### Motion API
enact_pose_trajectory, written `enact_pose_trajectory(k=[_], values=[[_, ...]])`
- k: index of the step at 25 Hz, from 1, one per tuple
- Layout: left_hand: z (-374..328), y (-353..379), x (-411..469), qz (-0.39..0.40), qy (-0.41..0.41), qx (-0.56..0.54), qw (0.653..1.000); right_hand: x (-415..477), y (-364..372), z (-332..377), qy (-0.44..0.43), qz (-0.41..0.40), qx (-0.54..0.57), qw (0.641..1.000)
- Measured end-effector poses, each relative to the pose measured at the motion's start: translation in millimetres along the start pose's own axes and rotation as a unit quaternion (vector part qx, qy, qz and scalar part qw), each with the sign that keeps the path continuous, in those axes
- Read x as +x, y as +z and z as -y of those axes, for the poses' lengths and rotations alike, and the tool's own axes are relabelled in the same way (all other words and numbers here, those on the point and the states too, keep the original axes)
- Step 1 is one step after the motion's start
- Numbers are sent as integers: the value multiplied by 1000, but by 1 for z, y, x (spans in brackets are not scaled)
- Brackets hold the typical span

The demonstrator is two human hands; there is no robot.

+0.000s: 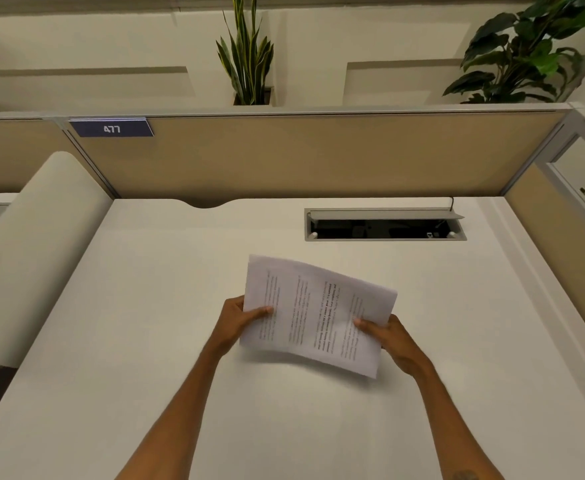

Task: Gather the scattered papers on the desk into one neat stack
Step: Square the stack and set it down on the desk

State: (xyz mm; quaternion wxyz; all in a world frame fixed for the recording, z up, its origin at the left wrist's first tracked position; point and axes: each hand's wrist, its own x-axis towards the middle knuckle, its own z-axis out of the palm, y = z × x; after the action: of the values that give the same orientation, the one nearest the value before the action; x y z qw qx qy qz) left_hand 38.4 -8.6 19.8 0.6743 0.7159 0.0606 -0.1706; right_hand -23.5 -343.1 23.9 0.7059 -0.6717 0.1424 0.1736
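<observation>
My left hand gripped the left edge of the paper stack, held above mid-desk; its long axis ran left–right, tilted down rightward, text lines sideways. My right hand clasped the right edge.

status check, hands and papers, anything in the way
Left hand and right hand both gripping paper stack. Stack lifted off desk. No loose sheets visible, nothing in the way.

The left hand and right hand grip opposite edges of the printed papers, raised above the white surface.
</observation>
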Motion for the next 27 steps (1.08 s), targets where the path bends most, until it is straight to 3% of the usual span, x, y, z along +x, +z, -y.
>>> enact_pose_trajectory(k=[3, 6, 9, 13, 19, 24, 27], values=[[-2, -7, 3, -63, 17, -45, 997, -6, -5, 3, 22, 43, 62, 997], [-1, 6, 0, -170, -12, -227, 959, -7, 5, -2, 2, 2, 190, 982], [-4, 30, -1, -134, -28, -326, 935, -6, 24, -10, -12, -51, 300, 953], [-11, 74, 0, -74, -42, -262, 961, -2, 58, -19, -16, -81, 369, 926], [-25, 92, 2, -88, -36, -264, 960, -12, 93, -25, -12, -73, 390, 918], [-35, 73, -4, -47, -7, -197, 979, -20, 56, -25, -7, -40, 333, 942], [-49, 59, -8, -20, 2, -168, 986, -19, 14, -3, -28, -34, 207, 977]])
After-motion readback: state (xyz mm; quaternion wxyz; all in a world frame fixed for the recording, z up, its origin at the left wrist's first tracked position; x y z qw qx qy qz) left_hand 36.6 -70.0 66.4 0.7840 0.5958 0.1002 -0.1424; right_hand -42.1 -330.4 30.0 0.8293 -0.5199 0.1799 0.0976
